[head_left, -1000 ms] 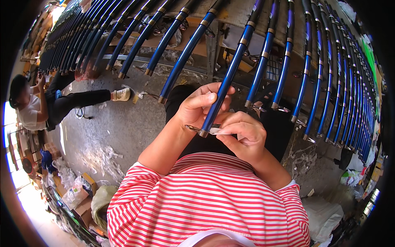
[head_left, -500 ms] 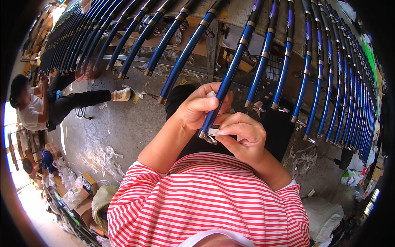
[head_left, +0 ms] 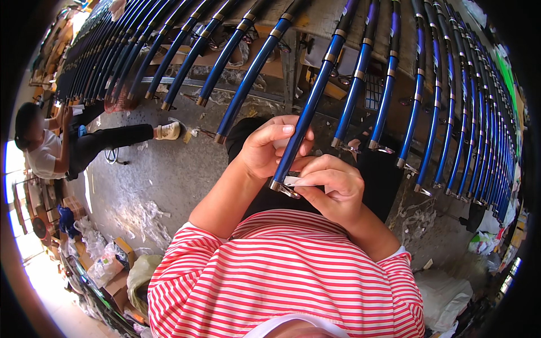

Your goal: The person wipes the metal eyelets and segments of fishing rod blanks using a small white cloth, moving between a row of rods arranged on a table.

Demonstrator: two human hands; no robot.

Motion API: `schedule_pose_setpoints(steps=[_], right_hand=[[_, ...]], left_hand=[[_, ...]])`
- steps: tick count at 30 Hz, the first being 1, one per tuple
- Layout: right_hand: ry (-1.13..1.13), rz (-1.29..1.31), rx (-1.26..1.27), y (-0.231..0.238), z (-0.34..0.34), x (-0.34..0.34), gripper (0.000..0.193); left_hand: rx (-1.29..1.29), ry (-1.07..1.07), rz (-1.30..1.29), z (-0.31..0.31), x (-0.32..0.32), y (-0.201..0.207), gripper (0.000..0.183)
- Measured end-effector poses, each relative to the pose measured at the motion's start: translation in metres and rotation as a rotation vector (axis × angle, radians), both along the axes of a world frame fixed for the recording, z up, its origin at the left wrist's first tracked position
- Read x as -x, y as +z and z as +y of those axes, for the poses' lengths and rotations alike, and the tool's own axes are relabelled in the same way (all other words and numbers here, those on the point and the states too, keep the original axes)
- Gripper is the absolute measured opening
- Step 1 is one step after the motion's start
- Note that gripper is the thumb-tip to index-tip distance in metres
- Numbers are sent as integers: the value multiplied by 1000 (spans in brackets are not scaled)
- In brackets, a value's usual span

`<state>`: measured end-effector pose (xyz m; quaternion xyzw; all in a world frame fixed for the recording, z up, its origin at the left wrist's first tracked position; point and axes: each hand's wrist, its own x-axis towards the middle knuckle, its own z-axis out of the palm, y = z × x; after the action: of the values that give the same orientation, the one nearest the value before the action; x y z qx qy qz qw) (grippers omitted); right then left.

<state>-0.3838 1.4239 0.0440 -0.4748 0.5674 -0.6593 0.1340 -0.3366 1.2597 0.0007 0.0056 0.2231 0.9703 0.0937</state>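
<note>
A glossy blue fishing rod (head_left: 307, 115) slants down toward me, its metal-capped end with a small wire line guide (head_left: 288, 191) pointing at my chest. My left hand (head_left: 266, 147) is closed round it above the end, thumb on the near side and fingertips showing beyond; a bit of something whitish shows beneath the thumb. Close to the capped end, my right hand (head_left: 333, 183) pinches a small white strip (head_left: 297, 181), like paper or cloth, against the rod's side. Its other fingers are curled.
Several similar blue rods (head_left: 248, 84) jut out in a row from a bench (head_left: 321, 17), left and right of mine. A co-worker (head_left: 45, 143) sits at the left, leg stretched out. Plastic scraps (head_left: 143, 219) litter the floor; boxes and bags (head_left: 104, 265) crowd the lower left.
The held rod has shifted slightly left, and my left thumb has lifted a little along it. My right hand has hardly moved. The co-worker's hands now hold something white.
</note>
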Motion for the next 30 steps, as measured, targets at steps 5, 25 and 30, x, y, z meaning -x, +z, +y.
schedule_pose_setpoints(steps=[5,25,30], right_hand=[[38,-8,1,0,0,3,12],[-29,4,90,3,3,6,14],[-131,65,29,5,37,12,14]], left_hand=[[35,3,-18,2,1,8,32],[12,75,4,-3,15,10,30],[-214,84,0,-3,39,-2,34]])
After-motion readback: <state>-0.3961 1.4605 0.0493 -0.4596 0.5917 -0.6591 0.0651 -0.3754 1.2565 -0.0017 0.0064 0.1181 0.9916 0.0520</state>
